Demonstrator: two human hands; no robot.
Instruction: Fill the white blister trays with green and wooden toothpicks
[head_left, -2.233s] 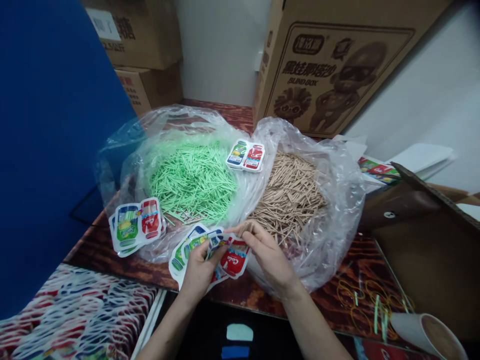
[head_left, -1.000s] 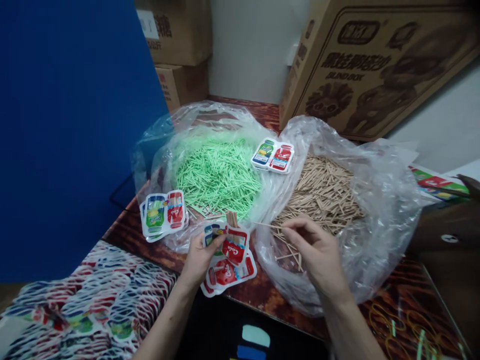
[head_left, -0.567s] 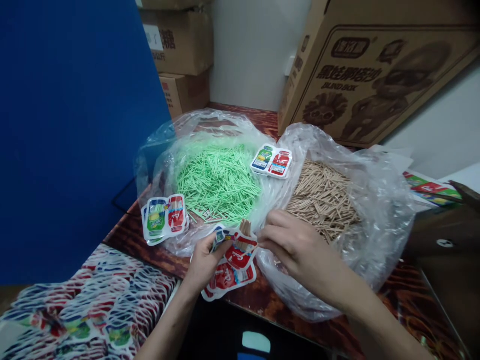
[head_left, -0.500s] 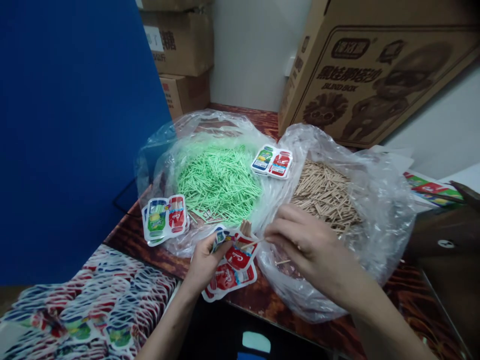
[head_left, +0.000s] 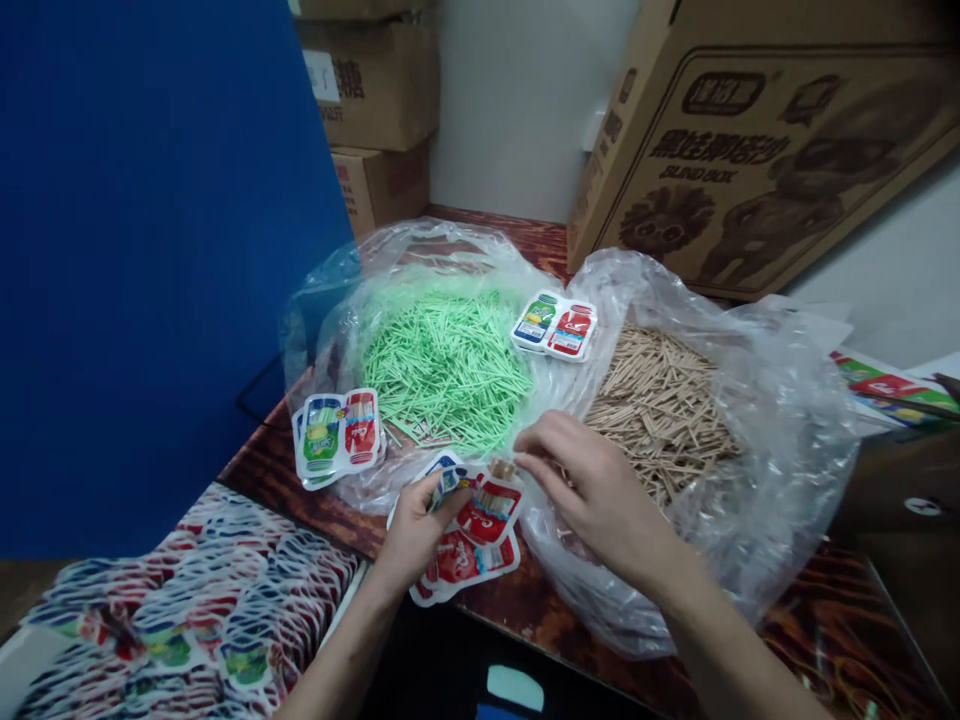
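Note:
My left hand [head_left: 421, 515] is closed on a double-pouch packet [head_left: 487, 512], its red Cola half facing up. Brown sticks [head_left: 501, 467] stick out of the top of that half. My right hand [head_left: 574, 475] has thumb and fingers drawn together right beside these stick ends; what they pinch, if anything, is hidden. Below the held packet lie more red packets [head_left: 459, 560], partly covered by it. Beyond my left hand, a heap of light green sticks [head_left: 450, 370] fills a clear plastic bag. Loose brown sticks [head_left: 660, 400] lie in a second clear bag past my right hand.
Filled green-and-red packets [head_left: 339, 437] rest at the left bag's edge, and a stack of packets [head_left: 555, 326] lies between the bags. Many packets [head_left: 195, 600] stand in rows at lower left. A blue panel [head_left: 165, 250] and a large cardboard box [head_left: 750, 150] flank the table.
My right hand has moved left to the top of the held packet. The single brown stick that showed in its fingers no longer shows. The view has shifted slightly.

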